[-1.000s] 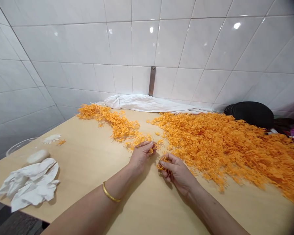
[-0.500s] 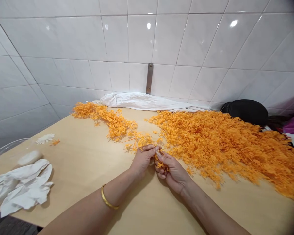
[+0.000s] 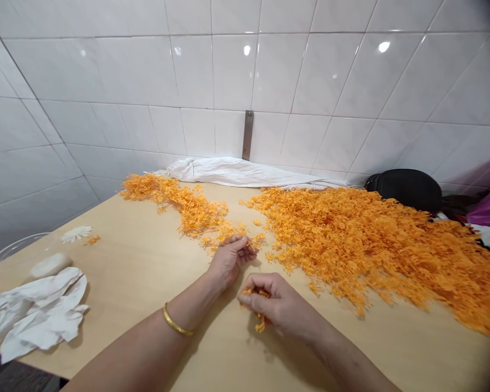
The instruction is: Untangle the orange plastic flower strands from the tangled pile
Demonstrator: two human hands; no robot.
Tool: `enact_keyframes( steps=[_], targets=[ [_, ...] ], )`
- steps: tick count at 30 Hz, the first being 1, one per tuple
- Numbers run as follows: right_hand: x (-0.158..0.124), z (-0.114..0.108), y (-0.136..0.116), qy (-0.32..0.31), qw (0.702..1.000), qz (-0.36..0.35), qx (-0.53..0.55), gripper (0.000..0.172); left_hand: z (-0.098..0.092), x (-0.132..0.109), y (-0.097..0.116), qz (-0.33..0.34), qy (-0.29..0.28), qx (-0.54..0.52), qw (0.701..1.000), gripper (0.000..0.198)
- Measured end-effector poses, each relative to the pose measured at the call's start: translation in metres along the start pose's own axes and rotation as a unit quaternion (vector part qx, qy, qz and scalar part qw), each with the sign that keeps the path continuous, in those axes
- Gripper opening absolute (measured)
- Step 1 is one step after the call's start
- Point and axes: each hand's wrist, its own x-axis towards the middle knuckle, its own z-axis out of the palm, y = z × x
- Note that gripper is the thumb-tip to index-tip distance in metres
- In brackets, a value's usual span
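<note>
orange sprigs (image 3: 260, 325) bunched up over the bench (image 3: 147, 305) | right hand (image 3: 275, 302) has its grip curled round them | left hand (image 3: 230, 260) right by more orange bits (image 3: 258, 238), honestly can't tell if that grip's got any | smallish heap (image 3: 202, 209) just past it, huge heap (image 3: 351, 239) off right | white cloth (image 3: 228, 171) along the tiled wall (image 3: 191, 71)

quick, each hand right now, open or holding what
Left hand: loosely closed on orange sprigs.
Right hand: closed on an orange bunch, part dangling below.
</note>
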Motion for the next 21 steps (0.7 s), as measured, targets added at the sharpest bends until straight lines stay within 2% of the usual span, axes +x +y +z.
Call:
enact_keyframes(
  steps=[1, 2, 3, 5, 7, 8, 9, 10, 12, 14, 18, 21],
  targets=[
    [-0.003, -0.007, -0.004, 0.048, 0.995, -0.046, -0.076, 0.017, 0.000, -0.001, -0.001, -0.002, -0.027, 0.019, 0.999, 0.013],
    [-0.005, -0.017, -0.007, 0.119, 0.977, -0.082, -0.155, 0.016, 0.000, -0.003, -0.002, -0.006, -0.047, 0.039, 0.998, 0.014],
    [-0.007, -0.029, -0.009, 0.197, 0.947, -0.099, -0.235, 0.015, 0.001, -0.005, -0.003, -0.010, -0.057, 0.059, 0.997, 0.015],
    [-0.008, -0.056, -0.006, 0.334, 0.852, -0.083, -0.394, 0.021, 0.002, -0.008, -0.005, -0.006, -0.060, 0.093, 0.994, 0.017],
    [-0.007, -0.078, 0.000, 0.388, 0.764, -0.049, -0.513, 0.028, 0.005, -0.010, -0.007, 0.006, -0.060, 0.125, 0.990, 0.018],
    [-0.006, -0.084, 0.003, 0.384, 0.748, -0.046, -0.539, 0.029, 0.006, -0.011, -0.007, 0.015, -0.061, 0.143, 0.988, 0.018],
    [-0.004, -0.086, 0.005, 0.363, 0.757, -0.055, -0.540, 0.028, 0.008, -0.012, -0.007, 0.022, -0.063, 0.165, 0.984, 0.018],
    [-0.002, -0.084, 0.007, 0.329, 0.786, -0.071, -0.519, 0.027, 0.009, -0.013, -0.007, 0.029, -0.065, 0.188, 0.980, 0.018],
    [0.003, -0.071, 0.007, 0.244, 0.862, -0.109, -0.432, 0.028, 0.011, -0.015, -0.007, 0.045, -0.070, 0.237, 0.968, 0.019],
    [0.009, -0.052, 0.003, 0.202, 0.906, -0.134, -0.346, 0.032, 0.012, -0.015, -0.009, 0.057, -0.071, 0.275, 0.957, 0.019],
    [0.022, -0.028, -0.007, 0.210, 0.920, -0.161, -0.289, 0.041, 0.008, -0.012, -0.015, 0.053, -0.069, 0.302, 0.949, 0.014],
    [0.033, -0.027, -0.009, 0.167, 0.943, -0.145, -0.247, 0.020, 0.007, -0.011, -0.017, 0.066, -0.098, 0.341, 0.933, 0.009]
  ],
)
